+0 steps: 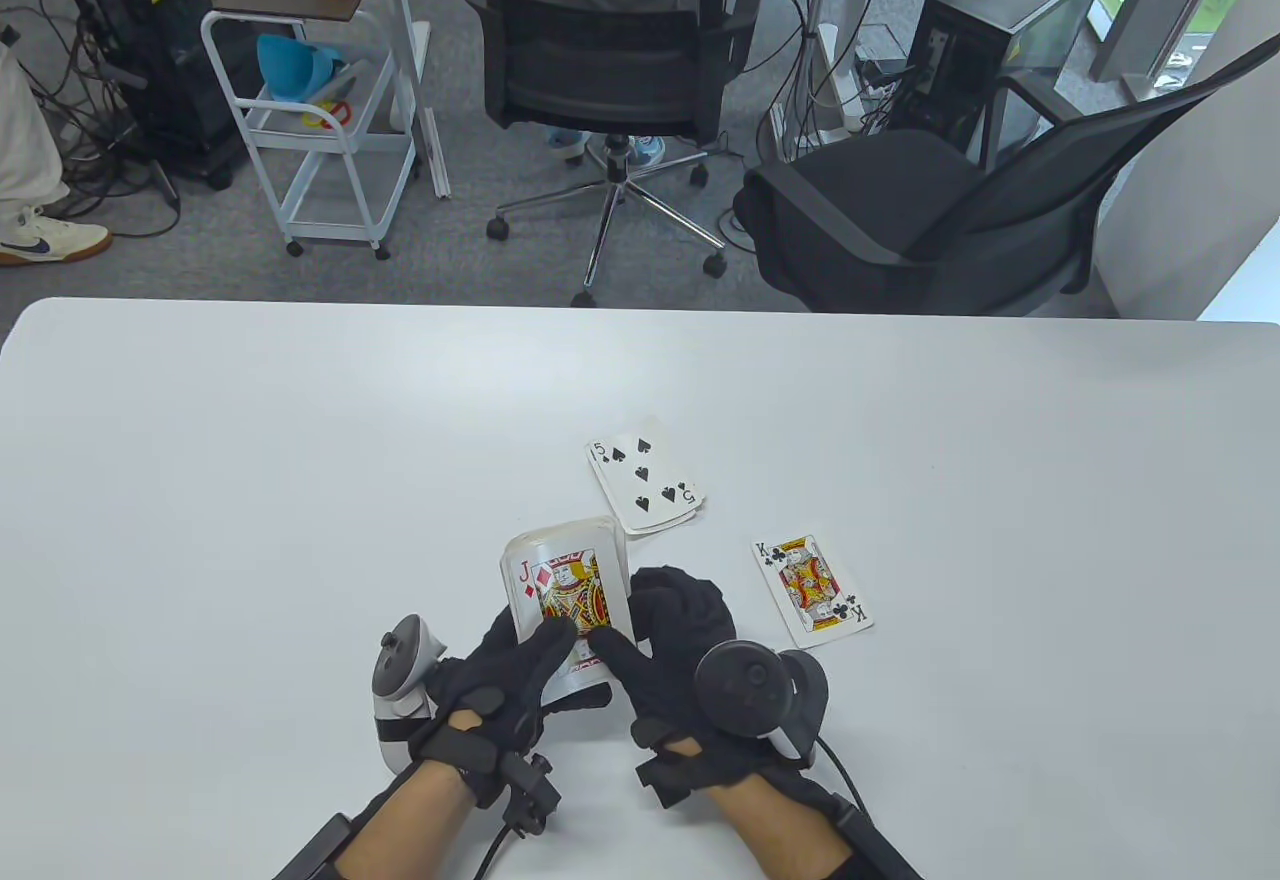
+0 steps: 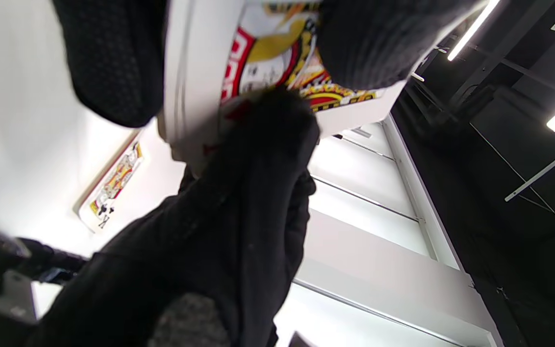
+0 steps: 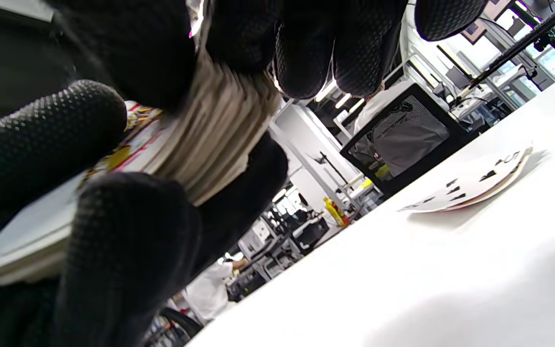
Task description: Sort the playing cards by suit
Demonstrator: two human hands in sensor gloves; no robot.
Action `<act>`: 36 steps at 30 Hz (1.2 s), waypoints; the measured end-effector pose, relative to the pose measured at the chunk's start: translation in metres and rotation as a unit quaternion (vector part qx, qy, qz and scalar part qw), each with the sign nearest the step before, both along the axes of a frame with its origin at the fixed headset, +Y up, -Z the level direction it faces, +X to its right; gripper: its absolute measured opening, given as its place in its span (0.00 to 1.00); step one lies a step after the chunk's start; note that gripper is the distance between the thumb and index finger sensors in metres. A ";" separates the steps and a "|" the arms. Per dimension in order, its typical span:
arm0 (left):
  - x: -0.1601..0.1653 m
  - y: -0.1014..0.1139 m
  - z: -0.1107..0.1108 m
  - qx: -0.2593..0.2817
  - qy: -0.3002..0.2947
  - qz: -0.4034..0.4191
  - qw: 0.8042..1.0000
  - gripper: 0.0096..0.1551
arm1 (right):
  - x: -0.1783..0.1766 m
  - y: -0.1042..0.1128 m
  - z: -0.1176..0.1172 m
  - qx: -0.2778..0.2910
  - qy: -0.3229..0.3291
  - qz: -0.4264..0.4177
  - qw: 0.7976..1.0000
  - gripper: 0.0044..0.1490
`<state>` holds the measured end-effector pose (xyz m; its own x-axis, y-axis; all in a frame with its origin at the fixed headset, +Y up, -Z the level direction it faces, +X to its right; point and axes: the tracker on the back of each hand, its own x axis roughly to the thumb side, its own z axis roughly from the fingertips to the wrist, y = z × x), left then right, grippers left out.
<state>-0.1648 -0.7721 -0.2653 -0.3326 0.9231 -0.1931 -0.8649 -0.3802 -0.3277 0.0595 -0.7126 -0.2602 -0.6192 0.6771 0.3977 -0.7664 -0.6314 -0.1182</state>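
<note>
- The left hand point(image 1: 500, 670) cradled the deck point(image 1: 566, 600) at lower centre, jack of diamonds up, so its suit showed.
- The right hand point(image 1: 680, 640) gripped the deck's right edge, thumb on the jack (probably to slide it off).
- Spades pile point(image 1: 645, 485) and club king point(image 1: 812, 588) lay apart, upper right of the deck: one spot per suit.

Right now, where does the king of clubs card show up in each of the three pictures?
Table view: king of clubs lies face up on the table, right of both hands.
Left wrist view: king of clubs at left, seen edge-on and tilted.
Right wrist view: not in it.
Shared landmark: the held deck, jack of diamonds on top.
</note>
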 end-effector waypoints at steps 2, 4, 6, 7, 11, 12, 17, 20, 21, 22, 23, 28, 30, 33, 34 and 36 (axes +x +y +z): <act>0.001 0.000 0.001 0.002 -0.002 -0.003 1.000 0.38 | 0.004 0.003 -0.001 0.016 -0.011 0.005 1.000 0.24; 0.002 0.001 0.001 0.002 -0.003 -0.005 1.000 0.38 | 0.010 0.005 -0.003 0.010 -0.013 0.014 1.000 0.23; 0.002 0.001 0.000 0.001 0.005 -0.001 1.000 0.37 | 0.016 0.006 -0.003 0.018 -0.038 -0.016 0.999 0.25; 0.000 0.001 0.000 0.003 0.009 -0.002 1.000 0.37 | 0.020 0.007 -0.005 0.013 -0.043 -0.021 0.999 0.26; -0.015 0.007 -0.005 0.009 0.044 0.033 0.998 0.36 | 0.048 0.007 -0.018 -0.012 -0.097 -0.028 0.995 0.24; -0.021 0.011 -0.007 0.015 0.057 0.044 0.997 0.36 | 0.057 0.004 -0.022 -0.033 -0.107 -0.027 0.993 0.23; -0.039 0.025 -0.008 0.036 0.101 0.079 0.991 0.36 | 0.073 -0.001 -0.035 -0.123 -0.100 0.050 0.986 0.22; -0.045 0.028 -0.008 0.040 0.114 0.088 0.989 0.37 | 0.064 -0.003 -0.038 -0.180 -0.060 0.114 0.975 0.22; -0.047 0.028 -0.008 0.040 0.117 0.089 0.988 0.37 | 0.058 -0.005 -0.038 -0.207 -0.034 0.144 0.967 0.23; -0.048 0.028 -0.008 0.039 0.120 0.090 0.988 0.37 | 0.050 -0.008 -0.037 -0.234 -0.007 0.174 0.956 0.23; -0.048 0.028 -0.009 0.039 0.120 0.090 0.988 0.37 | 0.044 -0.010 -0.036 -0.250 0.010 0.192 0.949 0.23; -0.047 0.028 -0.008 0.035 0.122 0.085 0.988 0.37 | 0.007 -0.022 -0.026 -0.286 0.067 0.305 0.906 0.24; -0.045 0.028 -0.008 0.034 0.120 0.081 0.989 0.37 | -0.006 -0.026 -0.022 -0.278 0.068 0.359 0.888 0.26; -0.043 0.027 -0.007 0.033 0.117 0.076 0.990 0.37 | -0.023 -0.034 -0.017 -0.264 0.061 0.415 0.869 0.29; -0.042 0.027 -0.007 0.033 0.115 0.076 0.990 0.37 | -0.026 -0.036 -0.015 -0.265 0.058 0.429 0.862 0.30; -0.041 0.026 -0.007 0.031 0.110 0.073 0.991 0.37 | -0.033 -0.036 -0.012 -0.259 0.065 0.450 0.852 0.33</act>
<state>-0.2059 -0.7457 -0.2721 -0.4918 0.8695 -0.0448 -0.8549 -0.4920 -0.1643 0.0268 -0.7484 -0.2718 -0.9540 0.0557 0.2947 0.0712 -0.9123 0.4032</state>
